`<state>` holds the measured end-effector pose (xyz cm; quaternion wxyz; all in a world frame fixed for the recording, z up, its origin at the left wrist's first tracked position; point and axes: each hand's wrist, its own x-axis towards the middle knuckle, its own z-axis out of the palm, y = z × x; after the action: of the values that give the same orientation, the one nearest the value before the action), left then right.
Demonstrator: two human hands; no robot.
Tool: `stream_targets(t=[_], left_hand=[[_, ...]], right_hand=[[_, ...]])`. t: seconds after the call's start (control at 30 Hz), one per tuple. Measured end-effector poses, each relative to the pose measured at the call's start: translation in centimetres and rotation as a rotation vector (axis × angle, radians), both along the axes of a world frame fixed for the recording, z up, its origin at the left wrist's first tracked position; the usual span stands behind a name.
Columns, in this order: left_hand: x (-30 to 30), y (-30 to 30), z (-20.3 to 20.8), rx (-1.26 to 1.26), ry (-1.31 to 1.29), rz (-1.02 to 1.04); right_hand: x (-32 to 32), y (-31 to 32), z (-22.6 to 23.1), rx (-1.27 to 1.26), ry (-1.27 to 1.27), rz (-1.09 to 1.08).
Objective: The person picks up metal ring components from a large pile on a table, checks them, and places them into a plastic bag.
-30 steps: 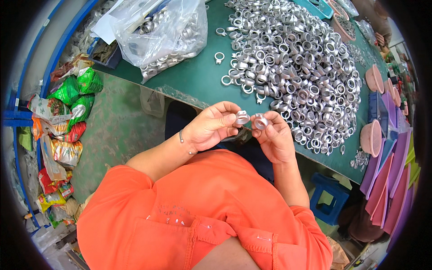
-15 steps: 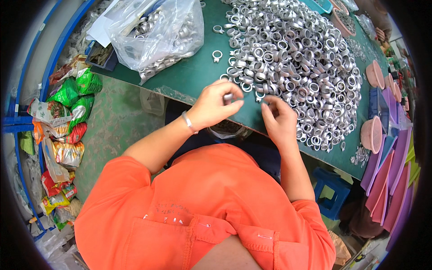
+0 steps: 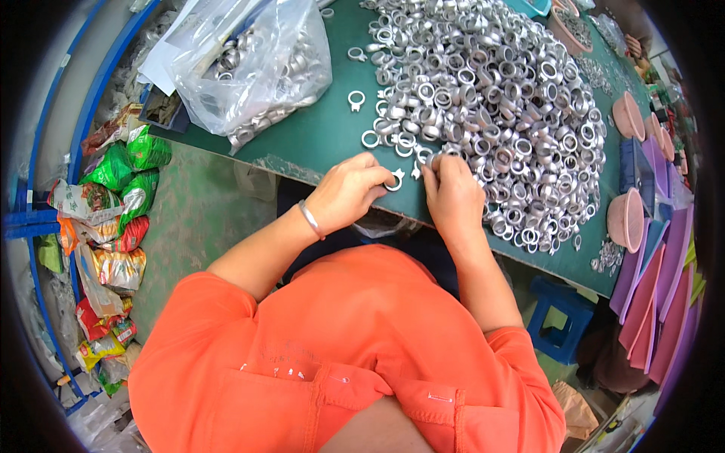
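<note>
Between the thumb and fingers of my left hand (image 3: 349, 195) is a small silvery metal ring with a lug (image 3: 393, 181), held over the front edge of the green table (image 3: 302, 155). My right hand (image 3: 456, 192) is closed at the near left edge of a big pile of similar metal rings (image 3: 491, 98). Its thumb and fingertips pinch at another lugged metal ring (image 3: 424, 155), partly hidden by the fingers. A few single rings (image 3: 356, 100) lie apart, left of the pile.
A clear plastic bag (image 3: 257, 83) of rings lies at the table's left, beside a dark bin (image 3: 165, 109). Pink baskets (image 3: 625, 219) and purple and pink panels (image 3: 642, 272) line the right side. Below the table stands a blue stool (image 3: 559, 321). Coloured packets (image 3: 113, 219) fill the left side.
My left hand has lowered slightly, and the ring in it now shows at the fingertips. My right hand has moved a little left, its fingers closing at a ring by the pile.
</note>
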<state>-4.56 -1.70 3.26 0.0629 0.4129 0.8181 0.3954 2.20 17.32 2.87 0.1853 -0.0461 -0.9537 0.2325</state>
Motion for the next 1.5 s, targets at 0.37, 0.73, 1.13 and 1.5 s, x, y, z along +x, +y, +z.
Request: stream_targets(t=[0.37,0.73,1.13,1.5], left_hand=[[0.2,1.1,-0.4,-0.081,0.066,0.137],[0.3,0.8,-0.9,-0.039,0.057,0.12],[-5.4,-5.7,14.3,0.252,0.836,0.557],[-1.3,-3.9,9.5,0.444,-0.659,-0.026]], right_hand=[[4.1,0.7,1.0,-0.27,-0.221,0.09],[2.7,-0.9,0.3,-0.055,-0.207,-0.025],[3.0,-0.6,0.2,-0.15,-0.175,0.046],[4.1,0.5,-0.1,-0.705,-0.037,0.167]])
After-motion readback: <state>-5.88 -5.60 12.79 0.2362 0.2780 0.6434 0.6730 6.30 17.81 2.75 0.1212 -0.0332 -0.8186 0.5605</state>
